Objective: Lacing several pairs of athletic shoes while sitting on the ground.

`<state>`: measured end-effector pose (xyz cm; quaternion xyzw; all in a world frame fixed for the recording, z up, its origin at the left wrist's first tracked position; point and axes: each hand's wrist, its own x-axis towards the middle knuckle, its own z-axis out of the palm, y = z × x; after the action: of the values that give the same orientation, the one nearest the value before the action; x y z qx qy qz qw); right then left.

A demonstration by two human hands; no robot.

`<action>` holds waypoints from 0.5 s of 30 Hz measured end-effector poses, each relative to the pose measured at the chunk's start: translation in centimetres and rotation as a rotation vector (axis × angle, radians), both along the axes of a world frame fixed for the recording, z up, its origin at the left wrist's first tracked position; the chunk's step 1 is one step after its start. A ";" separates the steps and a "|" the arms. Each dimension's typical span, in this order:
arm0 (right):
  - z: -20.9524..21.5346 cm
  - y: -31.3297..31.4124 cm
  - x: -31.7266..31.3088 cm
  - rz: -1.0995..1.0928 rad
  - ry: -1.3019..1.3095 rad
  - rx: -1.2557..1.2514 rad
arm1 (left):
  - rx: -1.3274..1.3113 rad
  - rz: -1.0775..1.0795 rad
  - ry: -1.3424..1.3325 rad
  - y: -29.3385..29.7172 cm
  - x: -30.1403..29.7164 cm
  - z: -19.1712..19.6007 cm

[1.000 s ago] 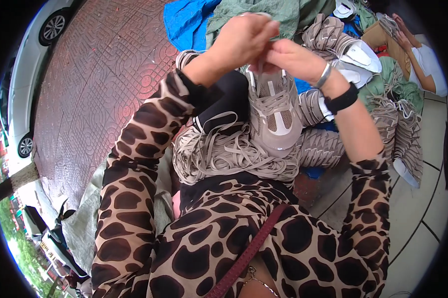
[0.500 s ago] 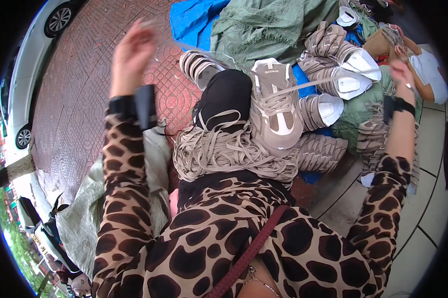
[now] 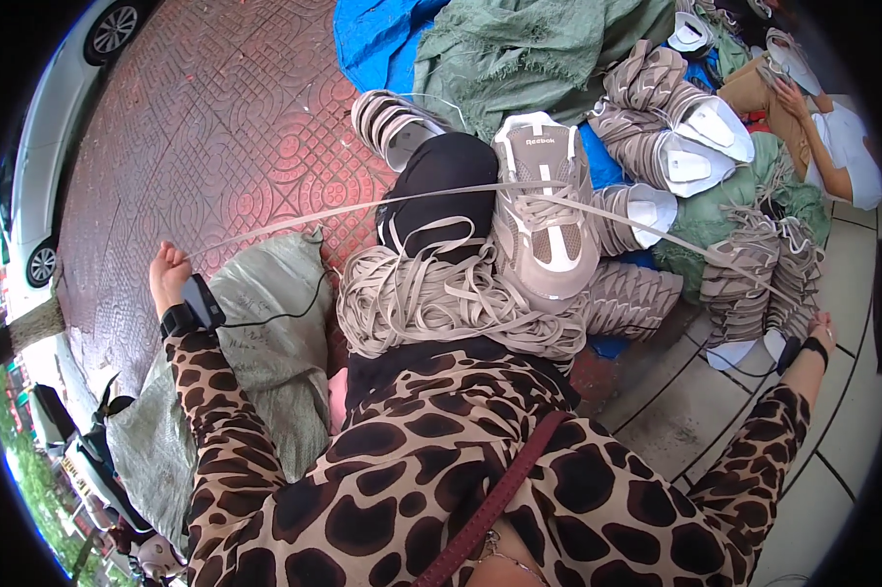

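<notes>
A taupe and white sneaker upper [image 3: 551, 256] rests on my lap beside my black-clad knee, toe towards me. From its eyelets a flat beige shoelace [image 3: 338, 207] stretches out to both sides. Far out on the left, my left hand [image 3: 170, 274] is closed on one end of the lace. My right hand [image 3: 820, 336], low at the far right and partly hidden behind the wrist, is closed around the other end. In front of my waist, a tangled heap of loose laces [image 3: 431, 303] touches the upper's toe.
Stacks of nested shoe uppers [image 3: 637, 301] lie right of my lap, with more on green sacking [image 3: 519, 49]. A pale woven sack [image 3: 265, 333] lies at left. Another person [image 3: 832, 147] sits at far right, handling an upper. A white car [image 3: 55, 147] stands at far left.
Both hands have swung outwards and nearer to me, the left one leftward and the right one rightward. The lace now spreads from the upper to both sides.
</notes>
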<state>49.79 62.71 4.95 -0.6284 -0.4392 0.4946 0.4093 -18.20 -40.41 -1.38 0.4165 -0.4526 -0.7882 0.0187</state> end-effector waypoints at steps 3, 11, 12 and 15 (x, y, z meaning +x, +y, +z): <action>3.0 1.5 -11.3 0.067 0.106 0.046 | -0.065 -0.298 0.050 8.3 0.1 -3.2; 0.6 -32.6 -39.4 1.464 -0.285 0.174 | -0.359 -1.162 0.302 34.0 8.4 1.1; -0.2 -34.5 -40.7 1.630 -0.158 0.189 | -0.353 -1.224 0.385 36.1 9.5 0.4; -0.4 -38.0 -43.5 1.773 -0.128 0.066 | -0.630 -1.386 0.621 39.4 11.3 -2.0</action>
<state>6.31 24.76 4.54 -0.0719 -0.8002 0.5807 -0.1315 -6.89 -1.06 -3.38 -0.2190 -0.7814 -0.5363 -0.2319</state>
